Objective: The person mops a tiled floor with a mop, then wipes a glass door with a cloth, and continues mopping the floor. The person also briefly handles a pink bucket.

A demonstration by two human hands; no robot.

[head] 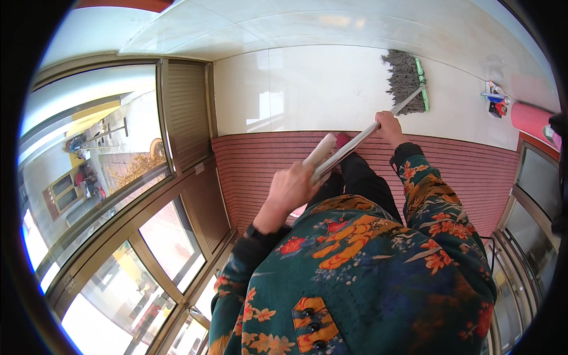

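Both of my hands grip the long pale handle of a mop, which slants from my waist to the upper right. My left hand is closed around its near end. Further along, my right hand wraps around the handle. A pale, blurred cylindrical thing shows just beyond my left hand; I cannot tell what it is. On the glossy white tiled floor rests the mop head, with dark grey strands spread leftward from a green clamp bar.
Underfoot lies a red mat with dark stripes. Metal-framed glass doors line the left, and more glazed frames stand at right. Small packaged items and a pink roll-shaped thing sit by the right wall.
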